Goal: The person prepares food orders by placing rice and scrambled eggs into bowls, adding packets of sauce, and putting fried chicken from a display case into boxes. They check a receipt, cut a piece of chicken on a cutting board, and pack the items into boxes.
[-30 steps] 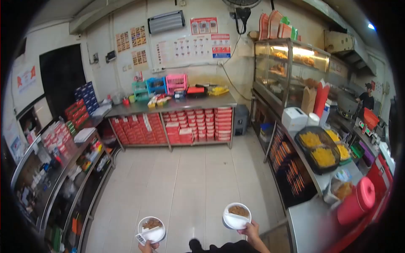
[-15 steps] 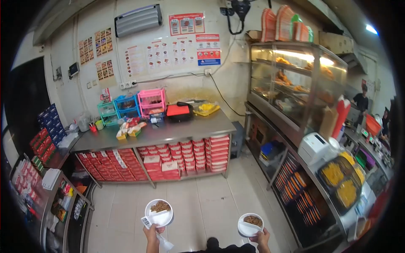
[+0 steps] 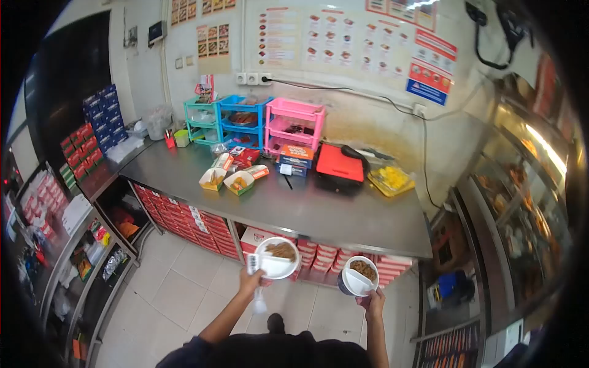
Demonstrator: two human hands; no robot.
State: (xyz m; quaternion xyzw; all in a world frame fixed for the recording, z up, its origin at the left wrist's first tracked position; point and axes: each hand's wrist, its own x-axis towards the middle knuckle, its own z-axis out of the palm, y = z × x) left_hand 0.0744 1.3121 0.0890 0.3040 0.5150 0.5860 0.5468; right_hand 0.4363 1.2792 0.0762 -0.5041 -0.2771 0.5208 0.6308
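My left hand is closed on the rim side of a white bowl with brown food and a white divider in it. A small printed label and a white plastic item show at that same hand. Farther right, my right hand grips a second white bowl, which also holds brown food beside a white divider. Both bowls are in the air in front of the steel counter. What the fingers do under the bowls is hidden.
On the counter stand two food boxes, a blue rack, a pink rack, a red-topped black case and a yellow bag. Red boxes fill the shelf below. A glass display cabinet is at the right, shelving at the left.
The view has turned left and come closer to the counter. Both hands, still holding the bowls, are now higher in the picture and reach the counter's front edge in view.
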